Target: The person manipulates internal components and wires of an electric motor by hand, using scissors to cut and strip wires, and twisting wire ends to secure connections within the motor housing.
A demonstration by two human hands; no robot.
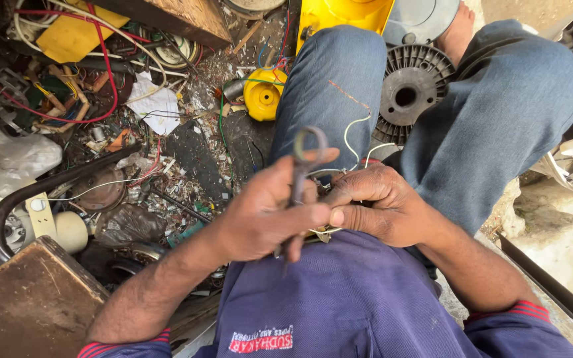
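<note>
Left hand (266, 215): clenched on dark metal scissors (302, 174), loop handle up, blade pointing down at the lap | Right hand (382, 211): pinching a small wired part (323, 232) over the lap, mostly hidden | Risk: blade may slip onto the right fingers (349, 215), or thin white wires (359, 139) may snap.

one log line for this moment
left hand: grips scissors | right hand: clutches wired part | over lap

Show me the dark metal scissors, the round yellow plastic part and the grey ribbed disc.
dark metal scissors (310, 147), head view, on the finger loop.
round yellow plastic part (263, 95), head view, near its centre hole.
grey ribbed disc (414, 83), head view, on its flat face.
</note>
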